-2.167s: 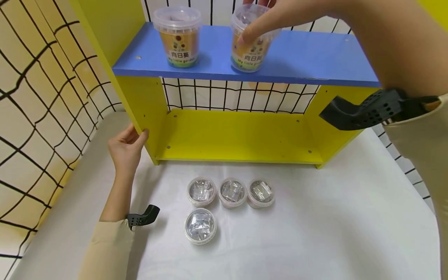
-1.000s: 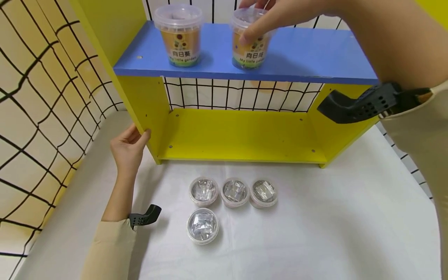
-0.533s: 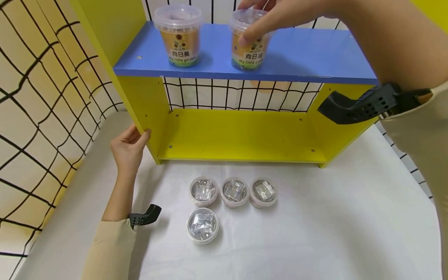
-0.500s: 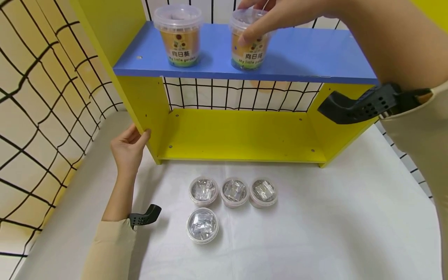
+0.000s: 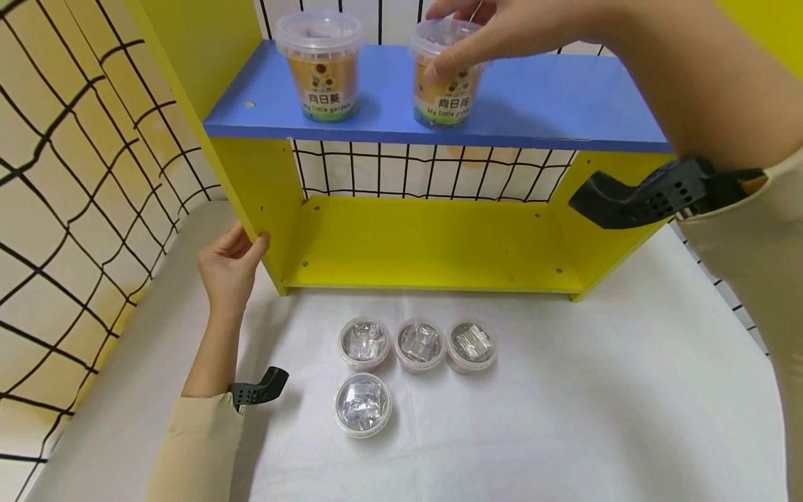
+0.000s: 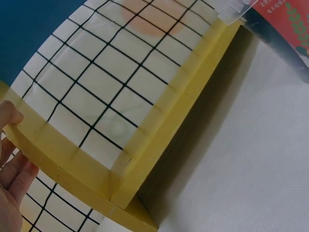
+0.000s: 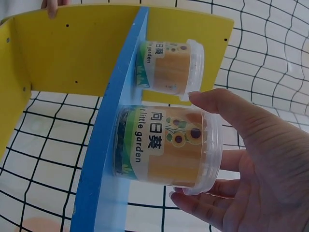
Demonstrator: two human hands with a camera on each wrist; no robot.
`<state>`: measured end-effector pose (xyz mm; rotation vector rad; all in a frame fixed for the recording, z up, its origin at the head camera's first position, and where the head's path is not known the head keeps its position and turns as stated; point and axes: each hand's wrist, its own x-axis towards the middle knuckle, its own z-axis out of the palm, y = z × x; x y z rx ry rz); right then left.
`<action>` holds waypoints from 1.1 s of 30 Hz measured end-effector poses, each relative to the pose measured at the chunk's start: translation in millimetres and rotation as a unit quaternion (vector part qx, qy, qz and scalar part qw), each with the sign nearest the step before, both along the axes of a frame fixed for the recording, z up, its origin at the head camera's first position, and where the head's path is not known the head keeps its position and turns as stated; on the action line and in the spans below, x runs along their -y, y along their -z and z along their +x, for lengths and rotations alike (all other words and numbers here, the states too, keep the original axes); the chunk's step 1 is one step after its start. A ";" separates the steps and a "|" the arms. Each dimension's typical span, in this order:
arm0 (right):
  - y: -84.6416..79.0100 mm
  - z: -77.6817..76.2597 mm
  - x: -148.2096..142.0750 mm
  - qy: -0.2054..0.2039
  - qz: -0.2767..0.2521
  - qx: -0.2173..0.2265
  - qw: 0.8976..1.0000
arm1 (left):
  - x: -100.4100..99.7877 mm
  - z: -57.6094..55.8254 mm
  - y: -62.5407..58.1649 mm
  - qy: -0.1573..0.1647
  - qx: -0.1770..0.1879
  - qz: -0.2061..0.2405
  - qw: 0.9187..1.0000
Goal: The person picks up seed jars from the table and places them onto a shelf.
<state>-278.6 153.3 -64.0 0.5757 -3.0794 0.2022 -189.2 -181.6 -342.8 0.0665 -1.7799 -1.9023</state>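
Note:
In the head view my right hand (image 5: 502, 35) grips a clear-lidded plastic cup (image 5: 445, 90) standing upright on the blue shelf board (image 5: 552, 90). Its thumb lies against the front of the cup, and the other fingers reach behind it. The right wrist view shows that hand (image 7: 260, 164) around the lid end of the cup (image 7: 164, 145), whose label carries sunflowers. A matching cup (image 5: 323, 70) stands to its left. My left hand (image 5: 228, 268) pinches the front edge of the yellow side panel (image 5: 257, 188) low down on the shelf unit.
Several lidded tubs with silvery packets stand on the white cloth (image 5: 564, 418): three in a row, including the middle tub (image 5: 419, 345), and a nearer tub (image 5: 362, 406). A yellow bottom board (image 5: 426, 240) lies below the blue one. Black wire mesh (image 5: 75, 209) borders the left.
The right hand and forearm have shifted very slightly, with the thumb still against the cup. The cup stays in nearly the same spot on the shelf. The left hand keeps its hold.

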 end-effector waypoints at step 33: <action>78.3 27.8 -68.3 -0.202 -0.138 -0.412 0.878 | 6.1 3.1 2.4 0.001 -0.018 0.018 1.000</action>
